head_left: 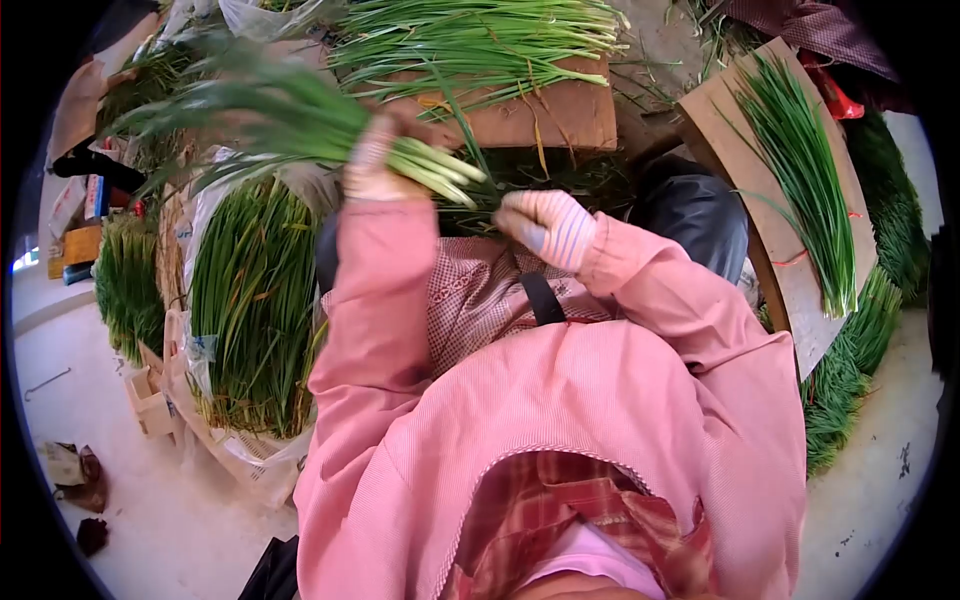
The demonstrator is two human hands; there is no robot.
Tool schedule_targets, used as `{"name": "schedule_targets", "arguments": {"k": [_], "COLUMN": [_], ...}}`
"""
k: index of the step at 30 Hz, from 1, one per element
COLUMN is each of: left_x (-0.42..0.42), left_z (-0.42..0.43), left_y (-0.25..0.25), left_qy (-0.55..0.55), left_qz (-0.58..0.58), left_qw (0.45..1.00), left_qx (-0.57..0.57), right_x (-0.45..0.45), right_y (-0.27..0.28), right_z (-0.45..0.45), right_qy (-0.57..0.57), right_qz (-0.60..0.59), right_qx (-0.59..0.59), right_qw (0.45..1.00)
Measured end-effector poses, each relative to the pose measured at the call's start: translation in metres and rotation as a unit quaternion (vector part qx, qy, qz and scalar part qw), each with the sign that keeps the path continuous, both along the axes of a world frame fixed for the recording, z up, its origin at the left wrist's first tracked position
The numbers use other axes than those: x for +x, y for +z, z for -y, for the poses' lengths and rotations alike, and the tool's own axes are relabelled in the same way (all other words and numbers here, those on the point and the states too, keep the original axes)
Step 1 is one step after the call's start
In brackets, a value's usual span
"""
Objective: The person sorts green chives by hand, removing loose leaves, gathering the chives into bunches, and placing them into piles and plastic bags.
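Observation:
In my left hand [378, 165], gloved and closed, is a bunch of green stalks [430, 170]; its pale ends point right and its leafy part blurs toward the upper left. My right hand [545, 222], in a striped glove, has its fingers pressed together to the right of those pale ends, close to a long dark leaf [455, 115]. What its fingertips hold, if anything, is too small to make out. Beyond both hands, a pile of loose green stalks [480, 45] lies on a brown board [560, 120].
At the right, a slanted board [715, 120] bears a bundle of stalks [800, 170], with more greens [850, 370] beyond it. A plastic-lined basket [265, 465] packed with upright greens [255, 300] stands at the left. Another green bundle [128, 285] is farther left.

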State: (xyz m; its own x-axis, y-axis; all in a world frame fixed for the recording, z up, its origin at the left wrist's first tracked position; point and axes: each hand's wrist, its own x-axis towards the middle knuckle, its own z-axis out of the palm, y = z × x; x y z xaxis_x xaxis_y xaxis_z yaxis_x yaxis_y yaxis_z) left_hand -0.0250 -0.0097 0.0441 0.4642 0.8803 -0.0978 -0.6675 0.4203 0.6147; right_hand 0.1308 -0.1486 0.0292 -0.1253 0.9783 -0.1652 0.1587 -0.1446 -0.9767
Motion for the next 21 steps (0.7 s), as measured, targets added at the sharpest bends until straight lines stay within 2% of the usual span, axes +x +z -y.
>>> {"name": "schedule_targets", "arguments": {"k": [2, 4, 6, 8, 9, 10, 12, 13, 14, 16, 18, 19, 20, 21], "left_x": [-0.035, -0.065, -0.080, -0.075, -0.070, -0.056, -0.024, -0.013, -0.003, 0.009, 0.011, 0.010, 0.010, 0.009], "left_z": [-0.044, -0.076, -0.098, -0.074, -0.065, -0.052, -0.035, -0.028, -0.022, -0.011, -0.008, -0.008, -0.007, -0.005], "left_y": [0.030, 0.055, 0.064, 0.068, 0.066, 0.062, 0.052, 0.041, 0.032, 0.024, 0.017, 0.014, 0.012, 0.010], "left_qy": [0.047, 0.056, 0.195, 0.207, 0.100, 0.139, 0.043, 0.025, 0.005, -0.001, 0.001, -0.010, -0.022, -0.009], "left_qz": [-0.092, -0.005, -0.020, -0.006, 0.063, 0.033, 0.114, 0.173, 0.233, 0.302, 0.301, 0.295, 0.291, 0.289], "left_qw": [0.994, 0.998, 0.974, 0.961, 0.979, 0.981, 0.989, 0.983, 0.972, 0.953, 0.953, 0.955, 0.956, 0.957], "left_qx": [-0.040, 0.006, 0.117, 0.183, 0.166, 0.134, 0.081, 0.054, 0.028, -0.037, -0.047, -0.037, -0.025, -0.011], "right_x": [0.010, 0.032, 0.064, 0.097, 0.112, 0.125, 0.150, 0.143, 0.144, 0.153, 0.154, 0.169, 0.199, 0.203], "right_y": [0.002, -0.017, 0.007, -0.015, -0.011, -0.005, -0.038, -0.031, -0.039, -0.040, -0.009, -0.008, -0.024, -0.003], "right_z": [0.016, 0.019, 0.010, -0.028, -0.052, -0.077, -0.103, -0.107, -0.110, -0.120, -0.124, -0.136, -0.148, -0.154], "right_qy": [0.096, 0.260, 0.218, 0.023, -0.033, -0.088, -0.119, -0.076, -0.046, 0.028, 0.047, 0.054, -0.021, -0.086], "right_qz": [0.109, 0.322, 0.383, 0.481, 0.523, 0.562, 0.619, 0.635, 0.657, 0.669, 0.652, 0.652, 0.598, 0.566], "right_qx": [-0.054, -0.018, -0.014, 0.086, 0.065, 0.045, 0.129, 0.015, 0.044, -0.016, -0.056, -0.050, 0.018, 0.097], "right_qw": [0.988, 0.910, 0.898, 0.872, 0.849, 0.821, 0.765, 0.769, 0.751, 0.743, 0.755, 0.755, 0.801, 0.814]}}
